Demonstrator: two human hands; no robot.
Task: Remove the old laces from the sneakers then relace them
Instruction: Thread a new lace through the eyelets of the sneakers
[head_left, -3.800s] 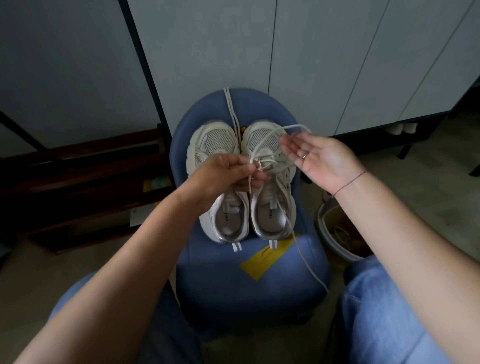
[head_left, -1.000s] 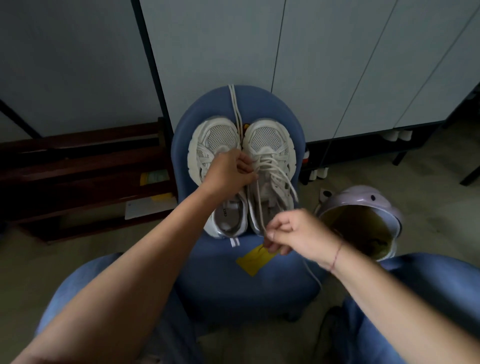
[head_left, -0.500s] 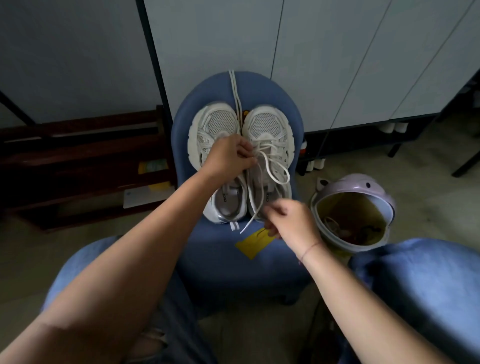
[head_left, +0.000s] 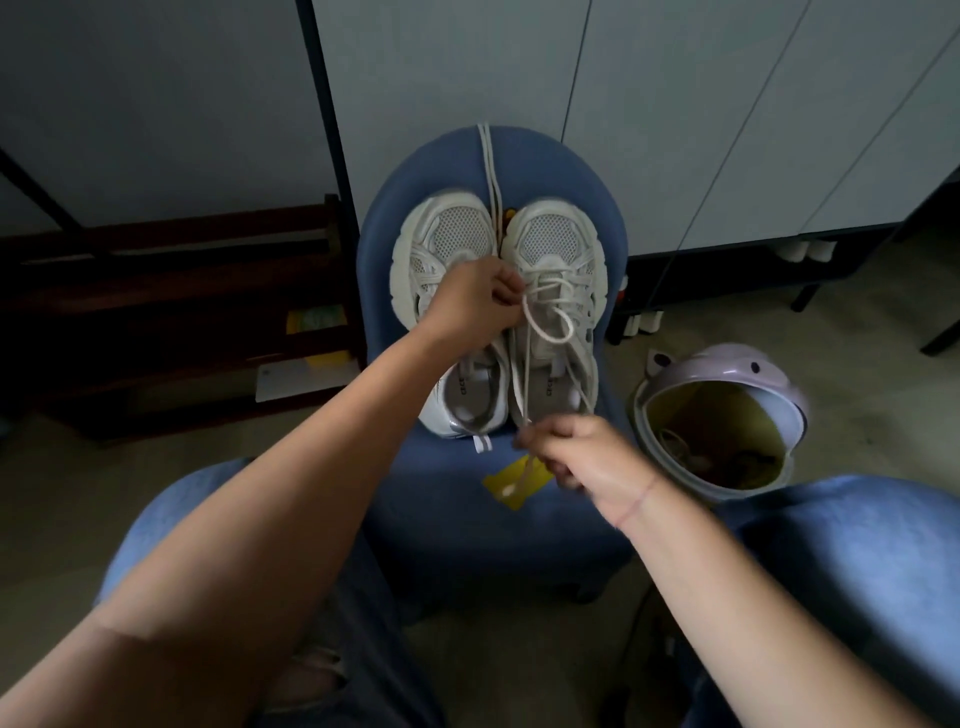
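Head view: I'm looking down at a blue chair with both sneakers on the seat, toes pointing away from me.
Left hand: fingers curled tight, pinching the lace at the right sneaker's upper eyelets, on its inner edge. My knuckles cover part of the left sneaker.
Right hand: closed in a pinch on the lace strands, just past the right sneaker's heel, over the front of the seat.
Lace: it crosses the right sneaker's top rows, and one slack loop sags over the tongue. Strands run straight down the shoe to my right fingers, and a tail drops below that hand onto the tag.
Right sneaker: flat on the seat, laced only partway down, heel toward me.
Left sneaker: right beside it, sides touching, heel toward me.
Loose lace: a doubled strand lying between the two toes and running up over the chair back.
Tag: yellow, on the seat front, just below the heels.
Bin: lilac and open, on the floor right of the chair, near my right knee. Its contents are too dim to name.
Jeans: blue, one knee on either side of the chair.
Behind: pale doors, and a dark wooden shelf to the left.
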